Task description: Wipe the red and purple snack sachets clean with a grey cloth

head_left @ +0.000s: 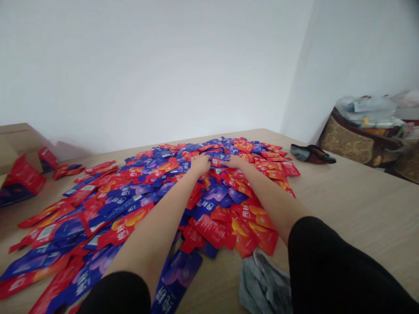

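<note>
One red packet (216,162) atop the pouch pile (216,192), between left hand (200,164) and right hand (233,161); long axis, finger closure: can't tell.

red and blue packets (209,203), loosely heaped

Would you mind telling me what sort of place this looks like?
Probably a makeshift indoor workspace: a table heaped with red and blue pouches, a cardboard box at the left, and, apparently, a patterned seat piled with bags.
</note>
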`<action>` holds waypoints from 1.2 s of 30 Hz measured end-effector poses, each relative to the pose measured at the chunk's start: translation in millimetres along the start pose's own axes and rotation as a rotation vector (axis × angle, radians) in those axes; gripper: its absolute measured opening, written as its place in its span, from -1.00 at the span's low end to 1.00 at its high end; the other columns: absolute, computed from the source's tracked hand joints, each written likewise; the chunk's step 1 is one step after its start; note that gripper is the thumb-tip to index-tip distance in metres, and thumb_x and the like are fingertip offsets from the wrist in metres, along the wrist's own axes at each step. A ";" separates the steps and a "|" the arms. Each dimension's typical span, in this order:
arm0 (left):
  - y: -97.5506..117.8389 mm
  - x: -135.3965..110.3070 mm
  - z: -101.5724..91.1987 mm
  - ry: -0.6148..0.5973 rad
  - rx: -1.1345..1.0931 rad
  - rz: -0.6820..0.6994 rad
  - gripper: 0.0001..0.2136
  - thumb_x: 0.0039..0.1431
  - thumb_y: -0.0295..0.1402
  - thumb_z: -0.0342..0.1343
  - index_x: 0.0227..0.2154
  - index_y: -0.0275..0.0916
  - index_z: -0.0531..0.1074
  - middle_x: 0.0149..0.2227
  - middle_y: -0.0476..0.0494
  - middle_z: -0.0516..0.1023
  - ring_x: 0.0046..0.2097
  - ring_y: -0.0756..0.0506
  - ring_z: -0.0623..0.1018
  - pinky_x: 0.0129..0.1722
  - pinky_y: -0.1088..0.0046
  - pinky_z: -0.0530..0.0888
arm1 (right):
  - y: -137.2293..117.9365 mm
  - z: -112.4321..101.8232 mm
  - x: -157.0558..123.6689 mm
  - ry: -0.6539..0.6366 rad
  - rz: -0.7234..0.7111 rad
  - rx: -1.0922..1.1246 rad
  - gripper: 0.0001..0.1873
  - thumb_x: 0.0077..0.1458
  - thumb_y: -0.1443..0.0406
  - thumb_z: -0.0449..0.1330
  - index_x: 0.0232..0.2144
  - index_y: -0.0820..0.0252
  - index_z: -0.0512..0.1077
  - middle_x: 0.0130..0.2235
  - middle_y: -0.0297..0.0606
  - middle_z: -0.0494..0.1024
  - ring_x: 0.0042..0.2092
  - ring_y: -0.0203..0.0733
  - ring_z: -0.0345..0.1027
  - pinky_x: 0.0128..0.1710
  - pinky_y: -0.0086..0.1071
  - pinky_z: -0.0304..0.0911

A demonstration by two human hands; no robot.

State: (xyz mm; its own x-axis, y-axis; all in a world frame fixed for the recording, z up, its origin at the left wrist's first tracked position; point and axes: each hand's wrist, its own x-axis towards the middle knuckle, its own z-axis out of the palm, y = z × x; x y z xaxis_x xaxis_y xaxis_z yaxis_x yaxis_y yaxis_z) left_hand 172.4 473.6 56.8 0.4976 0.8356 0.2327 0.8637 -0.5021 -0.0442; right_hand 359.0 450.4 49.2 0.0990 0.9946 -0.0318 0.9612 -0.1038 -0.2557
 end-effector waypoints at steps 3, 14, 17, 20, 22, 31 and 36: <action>17.9 13.9 16.1 -0.001 -0.004 -0.027 -0.66 0.30 -0.23 0.11 0.06 -0.26 0.37 0.06 -0.22 0.44 -0.01 -0.16 0.51 -0.04 0.14 0.51 | -0.4 7.9 14.6 -0.001 0.032 0.003 -0.58 0.24 0.10 0.16 0.03 0.25 0.39 0.04 -0.11 0.46 -0.01 -0.09 0.41 -0.02 -0.09 0.37; 18.3 -3.7 6.8 0.078 -0.100 -0.088 -0.50 0.33 -0.21 -0.03 0.28 -0.19 0.12 0.23 -0.41 0.26 0.24 -0.35 0.31 0.15 -0.01 0.27 | 7.3 -2.1 11.9 0.202 -0.004 0.145 -0.58 0.22 0.15 0.19 0.05 0.24 0.37 0.07 -0.11 0.43 0.01 -0.08 0.39 -0.02 -0.08 0.37; 13.4 -7.8 -14.8 0.104 -0.152 -0.051 -0.33 0.23 -0.17 0.11 0.33 -0.12 -0.02 0.32 -0.37 0.14 0.28 -0.39 0.25 0.18 -0.04 0.23 | 5.1 -22.4 -6.3 0.257 -0.107 0.205 -0.66 0.28 0.24 0.12 0.06 0.22 0.40 0.09 -0.12 0.46 0.06 -0.08 0.37 0.08 -0.09 0.28; 8.9 -21.3 -45.2 0.150 -0.199 0.014 -0.34 0.21 -0.24 0.12 0.32 -0.18 0.01 0.32 -0.36 0.17 0.29 -0.37 0.24 0.19 0.00 0.23 | -9.8 -43.1 -32.1 0.291 -0.231 0.259 -0.62 0.27 0.39 0.01 0.07 0.22 0.45 0.07 -0.13 0.52 0.09 -0.12 0.36 0.17 -0.21 0.18; 3.6 -40.5 -68.8 0.159 -0.232 0.079 -0.47 0.24 -0.31 0.07 0.25 -0.22 0.15 0.20 -0.30 0.37 0.19 -0.27 0.38 0.13 0.16 0.33 | -22.8 -54.3 -54.4 0.298 -0.316 0.298 -0.59 0.23 0.41 0.02 0.07 0.22 0.47 0.04 -0.14 0.55 0.06 -0.12 0.38 0.16 -0.23 0.18; -24.7 -226.3 -137.6 0.242 -0.147 0.371 -0.78 0.31 -0.41 -0.06 -0.12 -0.22 0.47 -0.30 -0.10 0.62 -0.26 -0.09 0.59 -0.23 0.44 0.45 | -72.2 -45.8 -205.3 0.198 -0.810 0.610 -0.66 0.15 0.40 0.11 -0.08 0.10 0.58 -0.10 -0.30 0.64 -0.05 -0.16 0.50 0.03 -0.26 0.35; -4.3 -349.2 -139.6 0.195 0.108 0.513 -0.81 0.20 -0.54 -0.03 -0.26 -0.25 0.47 -0.41 -0.06 0.58 -0.44 -0.05 0.53 -0.41 0.46 0.42 | -94.9 5.6 -291.4 0.256 -1.015 0.400 -0.59 0.18 0.47 0.03 -0.11 0.02 0.57 -0.01 -0.25 0.57 0.04 -0.18 0.42 0.08 -0.20 0.30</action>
State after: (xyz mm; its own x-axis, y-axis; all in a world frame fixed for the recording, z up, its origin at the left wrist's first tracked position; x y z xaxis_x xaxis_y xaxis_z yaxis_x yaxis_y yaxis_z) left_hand -16.2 152.8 111.4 0.8413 0.4278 0.3304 0.5227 -0.7995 -0.2960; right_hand 237.5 170.4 77.3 -0.5894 0.5864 0.5555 0.4793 0.8075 -0.3438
